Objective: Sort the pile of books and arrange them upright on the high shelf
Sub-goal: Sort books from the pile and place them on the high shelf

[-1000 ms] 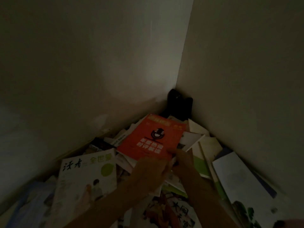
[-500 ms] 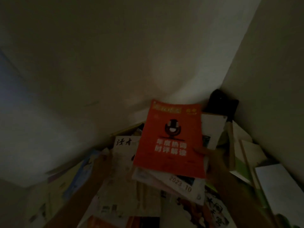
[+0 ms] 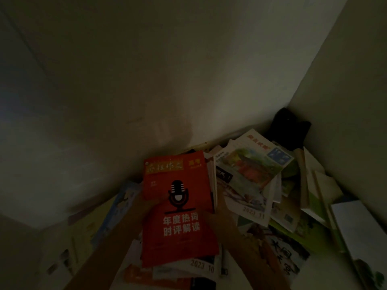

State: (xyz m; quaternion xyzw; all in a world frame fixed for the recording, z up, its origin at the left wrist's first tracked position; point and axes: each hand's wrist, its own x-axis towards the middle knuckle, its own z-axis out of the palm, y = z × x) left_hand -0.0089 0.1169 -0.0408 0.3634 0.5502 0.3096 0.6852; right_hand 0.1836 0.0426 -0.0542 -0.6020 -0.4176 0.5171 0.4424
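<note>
A red magazine (image 3: 178, 208) with a black microphone on its cover tops a small stack that I hold in front of me, over the pile. A white issue marked "2023 10" (image 3: 201, 266) shows beneath it. My left hand (image 3: 151, 204) grips the stack's left edge, thumb on the red cover. My right hand (image 3: 218, 219) holds the right edge, its fingers mostly hidden behind the stack. The loose pile of books and magazines (image 3: 278, 208) lies flat and criss-crossed in the corner, with a landscape-cover magazine (image 3: 251, 166) on top.
The light is very dim. Pale walls meet in a corner at the back right, where a black object (image 3: 290, 128) stands. More flat magazines (image 3: 117, 208) lie on the left, and a white book (image 3: 360, 233) lies at the right edge.
The red magazine, with a few issues under it, has come up off the pile and nearer to me, now gripped on both edges. The view swung left, and the landscape-cover magazine is uncovered.
</note>
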